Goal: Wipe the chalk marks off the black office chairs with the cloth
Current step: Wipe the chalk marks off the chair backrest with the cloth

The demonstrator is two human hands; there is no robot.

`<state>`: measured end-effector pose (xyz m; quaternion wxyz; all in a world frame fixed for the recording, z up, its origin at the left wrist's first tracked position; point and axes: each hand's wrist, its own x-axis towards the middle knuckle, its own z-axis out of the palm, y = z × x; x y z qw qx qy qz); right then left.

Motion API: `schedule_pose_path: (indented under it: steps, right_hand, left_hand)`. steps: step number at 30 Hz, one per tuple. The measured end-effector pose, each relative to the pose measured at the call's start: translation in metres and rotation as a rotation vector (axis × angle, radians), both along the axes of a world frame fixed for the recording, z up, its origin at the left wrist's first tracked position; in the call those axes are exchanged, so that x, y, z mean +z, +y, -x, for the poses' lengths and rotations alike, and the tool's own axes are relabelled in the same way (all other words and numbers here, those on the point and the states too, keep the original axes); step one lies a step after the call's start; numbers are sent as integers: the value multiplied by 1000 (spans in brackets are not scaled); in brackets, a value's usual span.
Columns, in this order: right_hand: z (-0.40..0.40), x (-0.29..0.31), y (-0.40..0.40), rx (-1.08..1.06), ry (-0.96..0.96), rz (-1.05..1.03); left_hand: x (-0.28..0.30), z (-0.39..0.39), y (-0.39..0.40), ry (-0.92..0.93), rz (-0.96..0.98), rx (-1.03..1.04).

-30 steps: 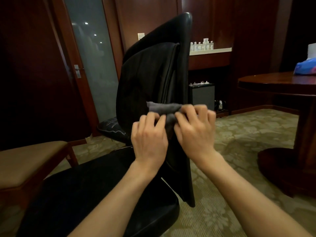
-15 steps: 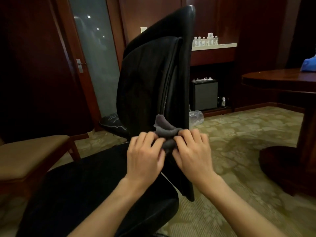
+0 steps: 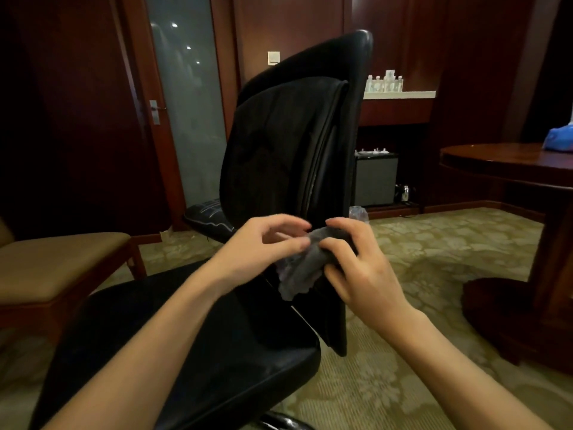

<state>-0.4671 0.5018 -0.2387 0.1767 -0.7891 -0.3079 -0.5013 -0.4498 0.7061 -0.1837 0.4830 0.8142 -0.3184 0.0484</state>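
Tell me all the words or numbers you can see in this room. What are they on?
None can be read.
Bottles on the shelf: labels too small and blurred.
Blue pack on the round table: any print is blurred.
Wall switch: blank.
Black office chair and grey cloth: no writing visible.

Black office chair [image 3: 291,156] backrest upright, right hand [image 3: 356,268] gripping a bunched grey cloth [image 3: 305,268] low against it, left hand [image 3: 263,246] pinching the cloth's edge, patterned carpet [image 3: 418,268] below
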Motion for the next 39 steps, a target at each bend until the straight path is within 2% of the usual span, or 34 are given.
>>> schedule_pose_path:
  steps: [3,5,7,9,11,14,16,18,20,22,25,27,30,32,35,39]
  right_hand:
    - [4,1,-1,59,18,21]
    - [6,-1,-2,140,130,-55]
    - [14,1,-2,284,382,-225]
    - [21,6,0,456,717,-465]
    - [19,8,-1,463,863,-606]
    - [12,14,-7,296,825,-488]
    - [9,21,-11,294,807,-478]
    - [7,27,-16,263,705,-449]
    - [1,25,-20,130,620,-284]
    - [-4,10,-19,-14,636,-139]
    - [-9,-3,-22,-171,568,-141]
    - [-16,1,-21,-284,492,-143]
    - [-23,20,-12,-349,335,-258]
    - [-29,38,-4,-433,213,-327]
    - [-45,61,6,-554,61,-360]
    - [-63,57,17,-566,-81,-362]
  left_hand:
    - [-8,0,2,105,-1,-104]
    - [-14,-1,3,131,75,-114]
    - [-17,-2,3,59,109,-75]
    - [-17,-2,2,-96,26,-19]
    - [-15,-2,2,-253,-102,32]
    - [-6,-5,2,-454,-246,82]
    - [0,-7,3,-571,-302,93]
    - [3,-10,1,-652,-313,78]
    - [-2,-15,-4,-642,-421,62]
    - [-16,-19,-9,-514,-559,92]
    - [-31,-21,-19,-472,-447,203]
    - [-32,-21,-30,-577,-370,361]
    - [-23,-22,-46,-810,-280,707]
    - [-10,-28,-55,-921,-241,825]
    - [11,-44,-63,-1001,-165,834]
    - [18,-55,-67,-1040,-127,780]
